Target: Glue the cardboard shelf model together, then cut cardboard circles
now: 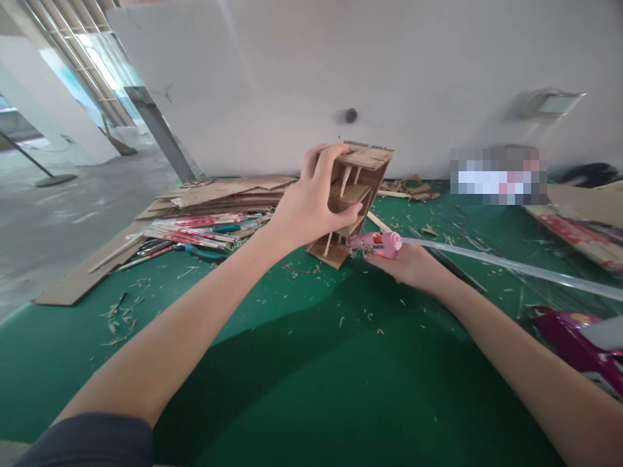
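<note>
My left hand (316,207) grips a small cardboard shelf model (367,155) by its upper left side, fingers over the top and thumb across the front. The model leans to one side, and thin wooden sticks stand between its tiers. In my right hand (409,263) is a pink hot glue gun (377,243), its nozzle close to the model's lowest tier. Whether the nozzle touches the model, I cannot tell. A long clear glue stick (487,259) runs out of the gun's back toward the right.
Stacked cardboard sheets (228,191) lie at the back left, beside wrapped chopsticks (195,230) and teal-handled pliers (202,253). Wood shavings litter the green tabletop (292,376). A magenta appliance (574,337) stands at right. Behind the table rises a white wall (292,78).
</note>
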Available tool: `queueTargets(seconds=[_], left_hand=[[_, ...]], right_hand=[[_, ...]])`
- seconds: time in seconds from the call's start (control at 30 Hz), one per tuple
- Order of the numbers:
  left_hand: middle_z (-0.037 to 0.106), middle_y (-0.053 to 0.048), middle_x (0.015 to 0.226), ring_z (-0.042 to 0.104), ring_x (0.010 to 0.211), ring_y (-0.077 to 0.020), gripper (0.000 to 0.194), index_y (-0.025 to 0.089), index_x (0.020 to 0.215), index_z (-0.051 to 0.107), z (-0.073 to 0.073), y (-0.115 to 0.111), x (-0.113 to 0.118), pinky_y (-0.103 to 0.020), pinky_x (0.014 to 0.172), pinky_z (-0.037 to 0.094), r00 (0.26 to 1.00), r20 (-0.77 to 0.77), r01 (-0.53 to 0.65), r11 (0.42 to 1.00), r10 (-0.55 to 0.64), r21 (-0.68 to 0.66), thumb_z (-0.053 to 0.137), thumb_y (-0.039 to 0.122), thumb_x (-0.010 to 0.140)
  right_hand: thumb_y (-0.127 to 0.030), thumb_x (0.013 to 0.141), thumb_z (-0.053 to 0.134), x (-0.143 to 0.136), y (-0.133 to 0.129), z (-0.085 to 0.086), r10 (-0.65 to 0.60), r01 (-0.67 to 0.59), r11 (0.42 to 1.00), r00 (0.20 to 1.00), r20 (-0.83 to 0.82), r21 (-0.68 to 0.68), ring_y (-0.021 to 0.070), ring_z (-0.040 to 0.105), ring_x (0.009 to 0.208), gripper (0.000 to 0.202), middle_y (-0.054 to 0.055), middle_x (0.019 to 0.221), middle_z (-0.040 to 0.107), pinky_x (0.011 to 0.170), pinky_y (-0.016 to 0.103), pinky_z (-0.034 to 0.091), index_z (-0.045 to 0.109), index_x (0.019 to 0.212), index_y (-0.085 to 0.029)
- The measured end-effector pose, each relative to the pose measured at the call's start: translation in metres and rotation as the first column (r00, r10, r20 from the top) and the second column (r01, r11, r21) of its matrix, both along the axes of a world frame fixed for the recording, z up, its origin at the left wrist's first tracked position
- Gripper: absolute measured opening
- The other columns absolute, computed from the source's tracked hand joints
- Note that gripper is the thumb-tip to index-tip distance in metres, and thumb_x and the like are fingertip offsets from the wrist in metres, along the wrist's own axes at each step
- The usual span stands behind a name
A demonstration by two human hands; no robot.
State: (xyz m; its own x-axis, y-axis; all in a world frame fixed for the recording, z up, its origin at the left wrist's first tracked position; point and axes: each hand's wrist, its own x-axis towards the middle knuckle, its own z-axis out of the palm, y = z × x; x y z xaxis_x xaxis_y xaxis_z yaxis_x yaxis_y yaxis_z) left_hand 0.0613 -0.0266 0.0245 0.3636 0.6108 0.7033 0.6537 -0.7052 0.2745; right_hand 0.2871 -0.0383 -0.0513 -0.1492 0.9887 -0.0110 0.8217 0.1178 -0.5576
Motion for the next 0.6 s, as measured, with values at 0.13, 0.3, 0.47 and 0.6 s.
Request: queueTargets(seconds=[0.13,0.3,0.47,0.6], left_hand=[[0.037,-0.013,0.144,0.062,0.104,-0.0296,0.071,0.031,0.138,0.028,-0.0019,0.0033,-0.0003,-0.048,0.089,0.052,1.0,0.022,0.017,1.0,-0.017,0.005,0.068,0.034,0.079],[0.037,-0.014,0.143,0.064,0.1,-0.0283,0.07,0.03,0.137,0.03,-0.0024,0.0046,-0.0005,-0.047,0.088,0.053,0.999,0.037,0.022,1.0,-0.022,-0.006,0.067,0.033,0.078],[0.038,-0.014,0.143,0.061,0.107,-0.0293,0.069,0.028,0.135,0.032,-0.001,0.0026,-0.0007,-0.045,0.088,0.053,0.999,0.03,0.012,1.0,-0.012,-0.001,0.068,0.03,0.075],[0.039,-0.013,0.142,0.06,0.11,-0.0302,0.069,0.028,0.134,0.032,-0.0007,0.002,-0.0006,-0.045,0.09,0.052,0.999,0.03,0.012,1.0,-0.012,0.002,0.068,0.029,0.075]], right_hand=[[-0.052,0.082,0.058,0.0017,-0.0022,-0.0001,0.037,-0.04,0.999,0.993,-0.113,-0.017,0.0137,0.05,0.043,0.037,-0.001,0.059,0.062,0.042,0.026,0.042,0.068,0.103,-0.023],[-0.044,0.082,0.058,-0.0027,-0.002,-0.0009,0.102,-0.097,0.992,0.993,-0.063,0.085,0.0181,0.057,0.05,0.028,0.003,0.063,0.065,0.049,0.03,0.046,0.07,0.094,-0.022],[-0.045,0.084,0.053,-0.0053,0.0,-0.0051,0.137,-0.153,0.966,0.986,0.091,0.207,0.0226,0.063,0.064,0.029,0.005,0.07,0.067,0.06,0.033,0.049,0.071,0.082,-0.021],[-0.046,0.084,0.053,-0.0018,0.0012,-0.0082,0.111,-0.128,0.968,0.99,0.089,0.218,0.0178,0.054,0.049,0.031,0.001,0.054,0.059,0.051,0.031,0.044,0.066,0.07,-0.022]])
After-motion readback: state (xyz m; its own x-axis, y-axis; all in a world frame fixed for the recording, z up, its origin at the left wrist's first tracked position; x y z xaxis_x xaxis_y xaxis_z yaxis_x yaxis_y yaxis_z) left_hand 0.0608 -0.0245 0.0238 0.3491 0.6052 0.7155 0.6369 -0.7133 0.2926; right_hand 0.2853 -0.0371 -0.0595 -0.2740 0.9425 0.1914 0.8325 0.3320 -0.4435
